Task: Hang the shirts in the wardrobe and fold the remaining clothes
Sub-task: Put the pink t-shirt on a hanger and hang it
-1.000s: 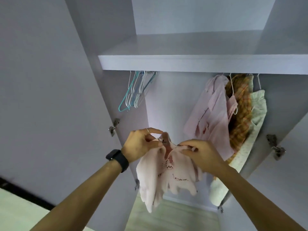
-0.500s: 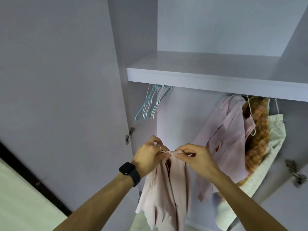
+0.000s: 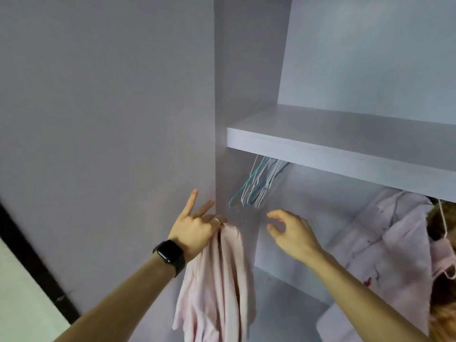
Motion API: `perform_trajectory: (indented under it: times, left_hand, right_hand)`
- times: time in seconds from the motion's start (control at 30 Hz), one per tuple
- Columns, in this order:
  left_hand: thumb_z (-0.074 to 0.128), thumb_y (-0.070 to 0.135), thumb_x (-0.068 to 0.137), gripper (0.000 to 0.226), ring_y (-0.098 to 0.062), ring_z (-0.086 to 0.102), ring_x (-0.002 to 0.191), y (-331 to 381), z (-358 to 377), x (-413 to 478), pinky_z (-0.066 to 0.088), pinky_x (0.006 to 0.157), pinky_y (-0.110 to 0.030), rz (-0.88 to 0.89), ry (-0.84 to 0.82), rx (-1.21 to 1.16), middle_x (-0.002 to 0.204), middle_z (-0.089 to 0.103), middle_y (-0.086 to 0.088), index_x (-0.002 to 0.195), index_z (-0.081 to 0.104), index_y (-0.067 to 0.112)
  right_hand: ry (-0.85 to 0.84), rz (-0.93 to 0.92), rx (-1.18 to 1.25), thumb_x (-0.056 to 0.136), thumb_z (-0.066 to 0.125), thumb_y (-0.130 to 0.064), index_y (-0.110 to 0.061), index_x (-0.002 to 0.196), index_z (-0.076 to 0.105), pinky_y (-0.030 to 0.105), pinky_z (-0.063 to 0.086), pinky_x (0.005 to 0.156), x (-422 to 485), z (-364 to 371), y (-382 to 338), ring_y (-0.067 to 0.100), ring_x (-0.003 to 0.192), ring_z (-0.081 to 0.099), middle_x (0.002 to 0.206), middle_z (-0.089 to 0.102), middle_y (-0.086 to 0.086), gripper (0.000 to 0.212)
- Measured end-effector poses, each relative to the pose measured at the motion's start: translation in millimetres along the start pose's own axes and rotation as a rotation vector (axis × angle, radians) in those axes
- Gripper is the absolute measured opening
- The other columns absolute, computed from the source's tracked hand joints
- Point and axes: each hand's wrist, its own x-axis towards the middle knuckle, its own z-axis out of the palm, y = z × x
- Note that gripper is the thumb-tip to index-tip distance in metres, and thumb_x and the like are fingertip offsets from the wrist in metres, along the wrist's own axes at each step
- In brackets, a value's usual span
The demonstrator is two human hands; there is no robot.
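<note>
Holding limp pink shirt (image 3: 222,280), left hand (image 3: 195,230), right hand (image 3: 293,233) loose, wire hangers (image 3: 259,183)

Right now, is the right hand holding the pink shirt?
No, the right hand is open and apart from the pink shirt, which hangs from the left hand alone.

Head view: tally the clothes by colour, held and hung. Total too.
Pink: 2, the held shirt, gripped by the left hand, and the hanging shirt.
Orange checked: 1, the orange garment at the right edge.
Total: 3. A pale shape low at right is too unclear to count.
</note>
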Motion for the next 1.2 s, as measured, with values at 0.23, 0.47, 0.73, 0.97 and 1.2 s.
perform_trajectory:
  times: [0.23,0.47,0.73,0.97,1.2]
  left_hand:
    - [0.040,-0.006,0.080,0.041,-0.045,0.061,0.118,-33,41,15,0.013,0.108,-0.073,0.051,0.068,0.300,0.081,0.073,-0.001,0.094,0.074,0.012]
    - [0.035,-0.001,0.083,0.045,-0.042,0.064,0.116,-49,61,14,0.027,0.101,-0.079,0.134,0.108,0.434,0.066,0.068,-0.002,0.098,0.075,0.012]
    - [0.020,0.008,0.100,0.054,-0.042,0.020,0.150,-43,57,16,-0.017,0.106,-0.072,0.076,-0.093,0.561,0.125,0.065,-0.006,0.151,0.036,0.013]
    - [0.080,0.000,0.065,0.047,-0.044,0.059,0.121,-48,65,2,0.019,0.107,-0.077,0.091,0.012,0.452,0.072,0.073,-0.003,0.111,0.074,0.009]
    - [0.066,-0.003,0.066,0.034,-0.036,0.069,0.109,-39,58,7,-0.004,0.118,-0.059,0.016,0.027,0.203,0.065,0.072,0.000,0.093,0.076,0.013]
  right_hand:
    - [0.070,0.292,0.119,0.099,0.054,-0.039,-0.012,0.133,0.047,0.034,0.046,0.094,101,40,17,0.032,0.119,0.058,0.134,0.060,0.010,0.044]
    - [0.169,0.497,0.255,0.101,0.053,-0.037,-0.002,0.118,0.063,0.035,0.048,0.087,164,94,43,0.038,0.107,0.062,0.122,0.065,0.020,0.041]
    - [0.326,0.484,0.228,0.088,0.053,-0.022,-0.008,0.091,0.073,0.032,0.051,0.081,151,100,33,0.036,0.096,0.067,0.093,0.072,0.016,0.024]
    - [0.546,0.507,-0.030,0.105,0.026,-0.035,-0.004,0.131,0.054,0.043,0.042,0.098,122,54,6,0.041,0.120,0.056,0.132,0.058,0.024,0.049]
    - [0.446,0.520,-0.129,0.102,0.029,-0.033,-0.005,0.118,0.057,0.042,0.042,0.083,53,1,1,0.043,0.105,0.059,0.115,0.063,0.027,0.042]
